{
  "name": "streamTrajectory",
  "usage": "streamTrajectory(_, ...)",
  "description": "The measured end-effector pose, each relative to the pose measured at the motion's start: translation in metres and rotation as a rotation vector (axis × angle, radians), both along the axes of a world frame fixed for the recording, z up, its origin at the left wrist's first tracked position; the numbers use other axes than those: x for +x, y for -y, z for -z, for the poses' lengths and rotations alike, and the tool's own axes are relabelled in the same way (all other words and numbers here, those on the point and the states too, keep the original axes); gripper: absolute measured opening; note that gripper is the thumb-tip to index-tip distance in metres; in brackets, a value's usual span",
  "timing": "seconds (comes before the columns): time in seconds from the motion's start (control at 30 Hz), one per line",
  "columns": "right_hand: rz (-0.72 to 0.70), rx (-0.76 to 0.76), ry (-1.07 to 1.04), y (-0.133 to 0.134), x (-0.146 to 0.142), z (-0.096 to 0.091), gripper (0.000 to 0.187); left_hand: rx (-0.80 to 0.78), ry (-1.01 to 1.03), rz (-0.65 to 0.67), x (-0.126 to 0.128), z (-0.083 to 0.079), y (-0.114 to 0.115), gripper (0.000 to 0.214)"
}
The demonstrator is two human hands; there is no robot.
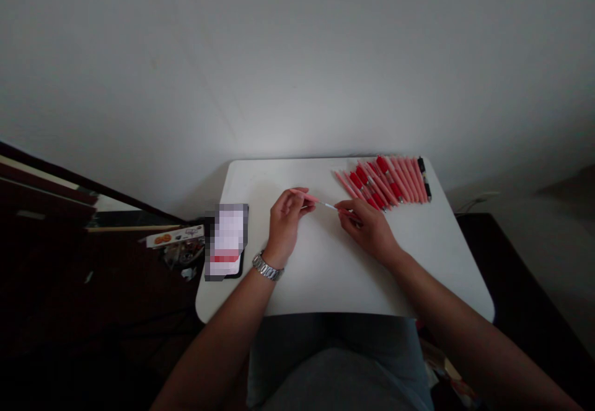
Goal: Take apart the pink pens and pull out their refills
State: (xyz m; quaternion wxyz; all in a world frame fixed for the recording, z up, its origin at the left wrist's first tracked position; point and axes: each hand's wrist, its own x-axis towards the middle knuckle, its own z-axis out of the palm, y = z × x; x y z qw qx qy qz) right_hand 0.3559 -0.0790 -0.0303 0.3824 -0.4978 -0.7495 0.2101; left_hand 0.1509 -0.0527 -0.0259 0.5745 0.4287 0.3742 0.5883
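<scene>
Here's the left arm, angling up and inward, silver watch (268, 266) at the wrist, the left hand (285, 209) clamped by its fingers on one end of a slim pink pen (328, 205). That pen slants over the white table (320, 268), its pale middle bare between the hands. And the right hand (367, 225), forearm slanting in, pinches the other end, near the bundled pens (390, 181).
</scene>
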Motion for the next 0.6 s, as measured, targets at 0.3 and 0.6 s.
streamTrajectory(0.3,0.005,-0.033,-0.033,-0.0002,0.0014,0.0023,0.017,-0.007,0.024,-0.126,-0.0021,0.0015,-0.0037,0.027)
streamTrajectory(0.6,0.017,0.006,-0.088,0.0003,0.0004,-0.0011,0.016,0.038,-0.074,-0.152,-0.0038,0.0020,-0.0033,0.029)
